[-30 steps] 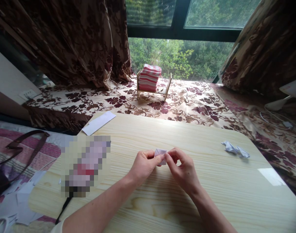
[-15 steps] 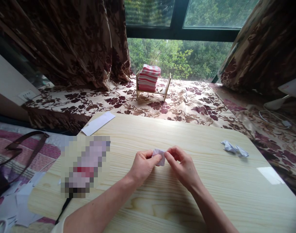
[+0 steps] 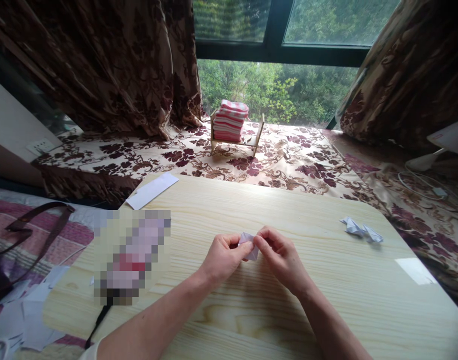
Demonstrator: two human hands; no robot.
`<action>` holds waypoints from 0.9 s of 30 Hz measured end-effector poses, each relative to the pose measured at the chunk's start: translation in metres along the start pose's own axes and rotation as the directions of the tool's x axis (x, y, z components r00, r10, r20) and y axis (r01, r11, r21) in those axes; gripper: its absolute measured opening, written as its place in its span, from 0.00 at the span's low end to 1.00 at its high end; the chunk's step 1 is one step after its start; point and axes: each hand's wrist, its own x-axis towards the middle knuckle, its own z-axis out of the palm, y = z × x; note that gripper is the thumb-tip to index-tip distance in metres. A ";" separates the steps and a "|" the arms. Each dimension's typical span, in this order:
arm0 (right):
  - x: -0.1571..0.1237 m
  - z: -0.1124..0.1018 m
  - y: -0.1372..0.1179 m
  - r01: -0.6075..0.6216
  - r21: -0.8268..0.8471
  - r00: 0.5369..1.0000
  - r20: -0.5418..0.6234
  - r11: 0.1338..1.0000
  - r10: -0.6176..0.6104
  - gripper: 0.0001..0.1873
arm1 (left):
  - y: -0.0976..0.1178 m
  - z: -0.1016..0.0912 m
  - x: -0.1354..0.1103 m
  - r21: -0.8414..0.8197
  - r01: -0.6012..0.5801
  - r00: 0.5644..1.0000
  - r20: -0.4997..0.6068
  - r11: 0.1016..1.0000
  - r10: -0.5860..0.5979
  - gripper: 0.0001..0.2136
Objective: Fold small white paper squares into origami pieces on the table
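A small folded piece of white paper (image 3: 252, 254) is held above the wooden table (image 3: 307, 310), between my two hands. My left hand (image 3: 224, 255) pinches it from the left, with the thumb lying across its face. From the right, my right hand (image 3: 279, 255) grips the paper's upper right edge between thumb and fingers. Creases show on the paper's face, and part of it is hidden by my fingers. Two folded white paper shapes (image 3: 353, 226) lie side by side at the table's right.
A flat white paper strip (image 3: 153, 190) lies at the table's far left edge. Below it is a pixelated object (image 3: 138, 255) with a black strap. Loose paper sheets (image 3: 37, 320) lie on the bed at left. Striped cloths (image 3: 231, 122) sit in a small rack on the sill.
The folded paper has tilted slightly between my hands. My right thumb has shifted a little lower and inward, onto the paper's edge. Everything else stays put.
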 end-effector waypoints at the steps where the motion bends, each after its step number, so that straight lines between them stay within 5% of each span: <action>1: 0.000 0.000 0.000 -0.002 0.002 1.000 0.003 1.000 0.002 0.14 | 0.000 0.000 0.000 0.014 -0.007 1.000 0.005 1.000 0.007 0.12; 11: 0.002 0.001 0.006 -0.067 0.004 0.995 0.075 0.998 0.067 0.17 | 0.006 -0.001 -0.003 0.125 -0.096 0.993 0.076 0.988 0.087 0.15; 27: 0.003 0.006 0.009 -0.080 0.068 0.994 0.083 0.994 0.074 0.22 | 0.006 -0.005 0.000 0.102 -0.036 0.989 0.147 0.994 0.021 0.16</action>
